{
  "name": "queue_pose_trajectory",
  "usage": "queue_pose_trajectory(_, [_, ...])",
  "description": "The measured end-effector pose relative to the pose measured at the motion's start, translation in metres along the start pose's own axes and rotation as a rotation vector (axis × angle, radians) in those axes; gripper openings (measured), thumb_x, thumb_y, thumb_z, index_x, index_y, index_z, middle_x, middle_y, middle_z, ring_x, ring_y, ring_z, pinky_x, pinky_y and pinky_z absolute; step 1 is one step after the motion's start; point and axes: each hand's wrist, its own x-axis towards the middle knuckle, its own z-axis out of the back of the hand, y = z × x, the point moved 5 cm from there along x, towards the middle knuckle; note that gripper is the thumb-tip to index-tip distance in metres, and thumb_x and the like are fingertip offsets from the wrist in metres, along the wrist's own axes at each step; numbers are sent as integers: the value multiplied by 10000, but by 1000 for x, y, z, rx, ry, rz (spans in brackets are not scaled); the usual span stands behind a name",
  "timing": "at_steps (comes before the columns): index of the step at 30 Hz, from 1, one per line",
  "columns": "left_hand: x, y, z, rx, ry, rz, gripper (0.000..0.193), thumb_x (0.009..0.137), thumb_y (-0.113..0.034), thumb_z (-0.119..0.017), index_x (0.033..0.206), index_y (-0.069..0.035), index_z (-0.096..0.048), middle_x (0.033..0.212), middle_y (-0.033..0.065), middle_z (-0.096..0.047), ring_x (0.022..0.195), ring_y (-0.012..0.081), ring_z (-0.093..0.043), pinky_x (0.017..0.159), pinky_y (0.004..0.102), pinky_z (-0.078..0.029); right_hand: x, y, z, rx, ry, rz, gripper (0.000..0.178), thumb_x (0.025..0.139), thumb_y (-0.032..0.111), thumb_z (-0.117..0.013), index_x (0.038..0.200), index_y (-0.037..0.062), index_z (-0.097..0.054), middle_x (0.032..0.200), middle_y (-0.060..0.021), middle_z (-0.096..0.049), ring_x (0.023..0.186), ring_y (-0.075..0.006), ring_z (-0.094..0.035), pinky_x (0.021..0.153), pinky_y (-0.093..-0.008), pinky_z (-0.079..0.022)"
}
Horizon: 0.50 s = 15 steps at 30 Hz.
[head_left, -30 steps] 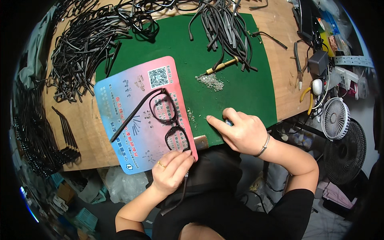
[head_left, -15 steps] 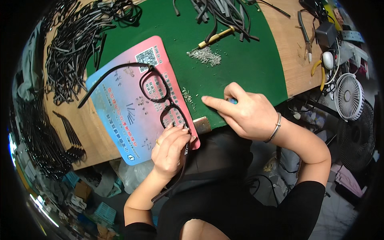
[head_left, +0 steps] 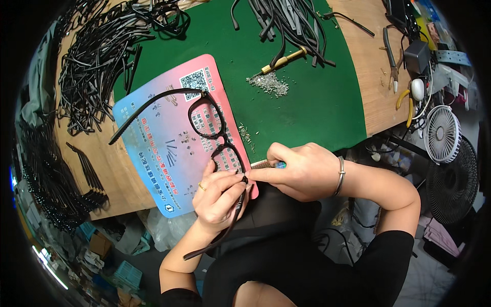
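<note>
Black eyeglasses (head_left: 223, 137) lie over a pink-and-blue printed card (head_left: 140, 138), both temples spread. My left hand (head_left: 217, 199) is closed on them at the near hinge, its fingers over part of the near rim. The near temple runs back past my left wrist. My right hand (head_left: 307, 171) is closed around a small blue-green handled thing (head_left: 280, 165), mostly hidden in the palm. Its index fingertip meets the near hinge, right beside my left fingertips. Whether a tool tip touches the hinge I cannot make out. Several tiny metal pieces (head_left: 186, 143) lie on the card.
On the green mat (head_left: 317, 112) are a heap of tiny silvery parts (head_left: 271, 84), a brass-coloured screwdriver (head_left: 286, 59) and loose grey-black temples (head_left: 291, 23). Bundled temples (head_left: 97, 56) cover the table's left. Pliers with yellow handles (head_left: 404, 105) and a white fan (head_left: 442, 133) are at right.
My right hand has moved left and toward me, from over the mat to the near hinge. The glasses and card sit slightly lower in view; my left hand keeps its hold.
</note>
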Motion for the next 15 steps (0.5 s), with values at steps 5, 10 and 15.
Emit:
queue_pose_trajectory(5, [-5,2,-4,-25,-55,1,168,633,13,-758,746,-42,-648,768,64,-646,732,209,-645,985,484,-394,0,0,2,11,-44,-7,334,738,97,-608,1064,164,-592,764,-94,-495,479,-233,-569,431,-337,-487])
queue_pose_trajectory(10, [-4,3,-3,-14,-57,-63,213,644,42,-753,747,-56,-595,771,73,-655,729,226,-661,961,509,-412,-2,-2,1,27,-90,-19,338,733,94,-605,1064,161,-598,774,-89,-505,488,-230,-571,439,-336,-490])
queue_pose_trajectory(15, [-4,3,-4,-38,-61,-71,142,633,12,-752,730,-43,-664,773,56,-658,749,200,-656,1011,493,-373,-3,-3,2,23,-98,-31,336,739,94,-599,1069,158,-603,785,-89,-510,504,-236,-576,449,-341,-495])
